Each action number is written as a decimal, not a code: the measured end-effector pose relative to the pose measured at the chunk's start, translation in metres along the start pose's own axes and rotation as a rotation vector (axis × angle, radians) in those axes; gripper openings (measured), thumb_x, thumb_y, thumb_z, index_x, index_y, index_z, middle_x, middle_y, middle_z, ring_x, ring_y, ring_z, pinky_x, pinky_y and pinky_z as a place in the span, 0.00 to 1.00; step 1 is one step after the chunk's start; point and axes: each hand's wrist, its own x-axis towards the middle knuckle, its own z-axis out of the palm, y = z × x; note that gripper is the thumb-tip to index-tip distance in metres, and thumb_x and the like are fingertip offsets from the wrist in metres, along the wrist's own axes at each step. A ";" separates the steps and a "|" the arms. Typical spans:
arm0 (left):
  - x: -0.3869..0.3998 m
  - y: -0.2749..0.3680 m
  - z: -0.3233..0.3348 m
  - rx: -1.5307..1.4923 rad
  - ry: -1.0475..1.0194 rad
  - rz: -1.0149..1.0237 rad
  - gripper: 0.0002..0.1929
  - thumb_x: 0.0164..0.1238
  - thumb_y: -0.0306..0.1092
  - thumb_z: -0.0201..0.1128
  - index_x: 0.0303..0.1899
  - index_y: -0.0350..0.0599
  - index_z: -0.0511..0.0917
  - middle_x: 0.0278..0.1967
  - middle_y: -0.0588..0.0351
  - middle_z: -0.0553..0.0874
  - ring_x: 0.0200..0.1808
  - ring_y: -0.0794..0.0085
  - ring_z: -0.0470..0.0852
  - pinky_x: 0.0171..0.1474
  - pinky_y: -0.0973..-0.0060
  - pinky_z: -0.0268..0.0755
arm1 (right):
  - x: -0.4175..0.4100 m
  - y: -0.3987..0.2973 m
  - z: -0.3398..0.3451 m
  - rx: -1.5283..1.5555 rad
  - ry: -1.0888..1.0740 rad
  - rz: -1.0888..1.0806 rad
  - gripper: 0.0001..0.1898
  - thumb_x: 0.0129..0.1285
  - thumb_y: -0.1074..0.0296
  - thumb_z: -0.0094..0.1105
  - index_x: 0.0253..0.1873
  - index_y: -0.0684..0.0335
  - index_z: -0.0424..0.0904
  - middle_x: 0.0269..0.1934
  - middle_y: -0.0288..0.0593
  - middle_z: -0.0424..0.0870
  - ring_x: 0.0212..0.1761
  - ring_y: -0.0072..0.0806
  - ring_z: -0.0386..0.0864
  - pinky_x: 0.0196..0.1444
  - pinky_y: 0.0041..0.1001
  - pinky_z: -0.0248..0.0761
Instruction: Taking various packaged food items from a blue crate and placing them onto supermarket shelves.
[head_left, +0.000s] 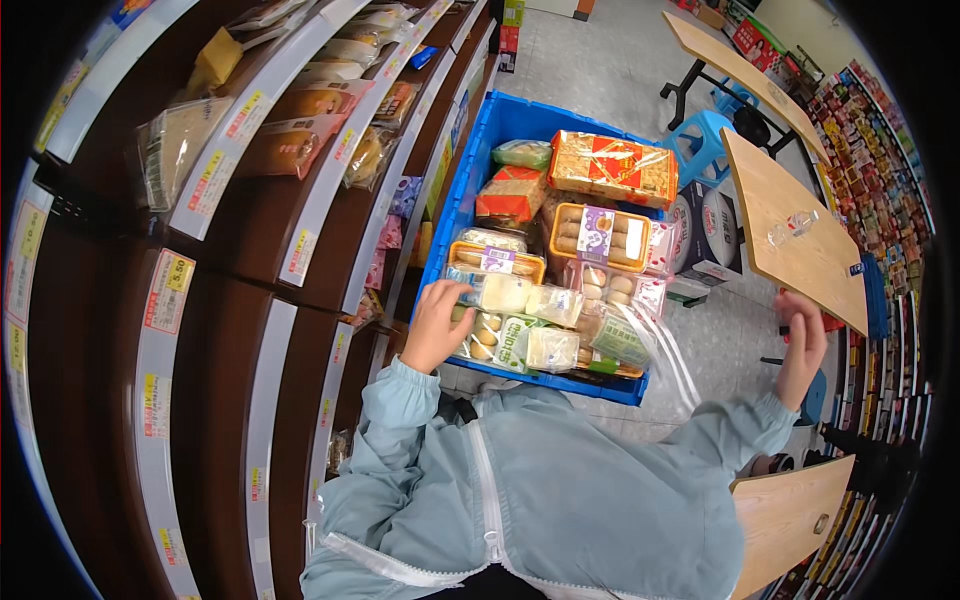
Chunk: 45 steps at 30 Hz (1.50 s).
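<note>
A blue plastic crate (480, 150) full of packaged baked goods stands before me. My left hand (439, 324) rests, fingers spread, at the crate's near left corner, against a clear packet of pale bread (504, 292). My right hand (801, 341) is raised well to the right of the crate, slightly blurred, with nothing seen in it. Inside the crate lie an orange tray of rolls (600, 237), a large red-and-clear pack of pastry (613, 169), a green-labelled bag of round buns (499, 341) and a green-labelled packet (621, 337) beside white strips.
Dark shelves with price-tag rails (154, 405) rise close on my left, holding wrapped breads (289, 146). On the right are a wooden table (795, 225) with a plastic bottle (802, 221), a blue stool (697, 142), a carton (705, 229) and another wooden table (787, 517).
</note>
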 end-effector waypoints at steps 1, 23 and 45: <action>-0.001 0.003 0.005 0.034 0.015 0.029 0.13 0.48 0.26 0.56 0.39 0.40 0.71 0.37 0.50 0.72 0.44 0.57 0.68 0.48 0.68 0.61 | -0.003 0.004 0.004 -0.003 -0.003 0.006 0.11 0.58 0.73 0.42 0.42 0.72 0.70 0.37 0.43 0.75 0.41 0.27 0.72 0.48 0.24 0.62; -0.021 0.076 0.050 -0.627 -0.145 -0.082 0.31 0.41 0.26 0.65 0.50 0.41 0.59 0.48 0.51 0.68 0.53 0.65 0.67 0.52 0.68 0.62 | -0.041 0.030 0.173 0.060 -0.814 -0.472 0.31 0.36 0.70 0.60 0.51 0.63 0.63 0.48 0.45 0.64 0.55 0.39 0.59 0.55 0.33 0.50; -0.062 0.065 0.008 -1.298 0.726 -0.324 0.24 0.55 0.24 0.55 0.53 0.48 0.56 0.48 0.51 0.69 0.48 0.63 0.73 0.43 0.63 0.73 | -0.042 0.055 0.233 -0.624 -0.613 -0.299 0.35 0.35 0.61 0.67 0.52 0.63 0.63 0.41 0.45 0.71 0.46 0.40 0.67 0.45 0.34 0.62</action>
